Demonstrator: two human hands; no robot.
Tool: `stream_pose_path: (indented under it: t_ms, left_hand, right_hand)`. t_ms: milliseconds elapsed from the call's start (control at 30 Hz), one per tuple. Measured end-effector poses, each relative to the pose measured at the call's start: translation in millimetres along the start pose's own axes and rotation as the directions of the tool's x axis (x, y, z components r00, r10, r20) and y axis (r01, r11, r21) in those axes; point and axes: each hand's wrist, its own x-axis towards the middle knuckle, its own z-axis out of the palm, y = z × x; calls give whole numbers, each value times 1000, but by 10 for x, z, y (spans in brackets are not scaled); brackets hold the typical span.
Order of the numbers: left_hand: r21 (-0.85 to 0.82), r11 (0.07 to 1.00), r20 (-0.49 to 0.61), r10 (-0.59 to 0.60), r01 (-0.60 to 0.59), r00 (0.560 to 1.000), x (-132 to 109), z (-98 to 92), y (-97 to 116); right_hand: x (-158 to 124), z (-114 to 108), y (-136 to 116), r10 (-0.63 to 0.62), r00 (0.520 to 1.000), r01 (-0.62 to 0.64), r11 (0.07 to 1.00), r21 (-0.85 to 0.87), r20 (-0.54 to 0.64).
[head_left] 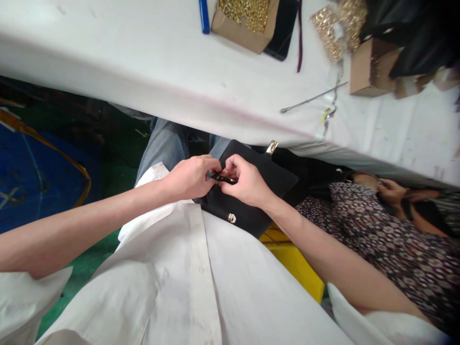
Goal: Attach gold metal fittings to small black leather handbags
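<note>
While left hand (191, 176) and right hand (247, 184) pinch a black strip (228, 180), the table edge (215, 109) borders the bag (260, 172)

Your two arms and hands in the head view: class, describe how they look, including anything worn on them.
The left hand and right hand are ungloved, with nothing visible on either wrist. The forearms are uncovered, leading back to loose white sleeves that match the shirt.
</note>
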Motion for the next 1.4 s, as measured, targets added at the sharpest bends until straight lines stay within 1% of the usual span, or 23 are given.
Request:
stream_pose_path:
  t_ms: [67,133,300,367,467,533,600,733,800,867,1000,1133,1233,1400]
  left_hand:
    - [40,999,-46,33,-31,998,-56,12,37]
    - [61,997,-48,44,-41,998,-84,22,42]
    - [39,999,62,21,-23,998,-6,-21,12]
    - [124,992,90,20,-31,996,39,-65,53]
    - [299,954,132,-3,-37,991,84,-116,155]
    - [349,936,155,-26,-30,988,103,-123,192]
    - [308,951,172,-32,-23,985,122,-114,174]
    - [80,997,175,-7,-7,985,151,-85,13]
    - [-30,1000,158,-3,8,987,153,-76,-63]
    - [-93,995,144,-7,20,990,147,-67,-99]
    - [-89,995,123,-35,46,992,130,-55,-51]
    - [-99,988,119,-108,120,987,128,-58,16]
    - [-103,982,118,-144,157,982,137,-58,17]
    - [-124,984,125,-115,131,985,162,-38,-17]
  right_hand:
    - [0,-5,-20,4,1000,-5,1000,14,17]
    - [-9,-15,-23,29,999,-30,999,27,30]
    - [-46,-28,28,109,994,-109,992,68,5]
    - [-56,-20,42,126,992,-126,988,87,2]
    - [-63,0,46,157,987,-159,975,156,30]
    - [-62,12,48,161,986,-167,965,203,43]
    - [-59,15,49,165,985,-173,957,232,54]
    - [-70,-28,19,197,971,-226,942,248,135]
    - [-90,-70,-4,210,962,-249,939,238,177]
    - [-109,-112,-12,236,952,-274,940,205,192]
    - [-116,-144,21,326,937,-336,940,68,122]
    - [-92,-109,4,386,916,-392,919,40,104]
    - [-84,-77,-42,370,924,-373,927,22,92]
    - [-71,-29,-56,298,952,-299,954,5,71]
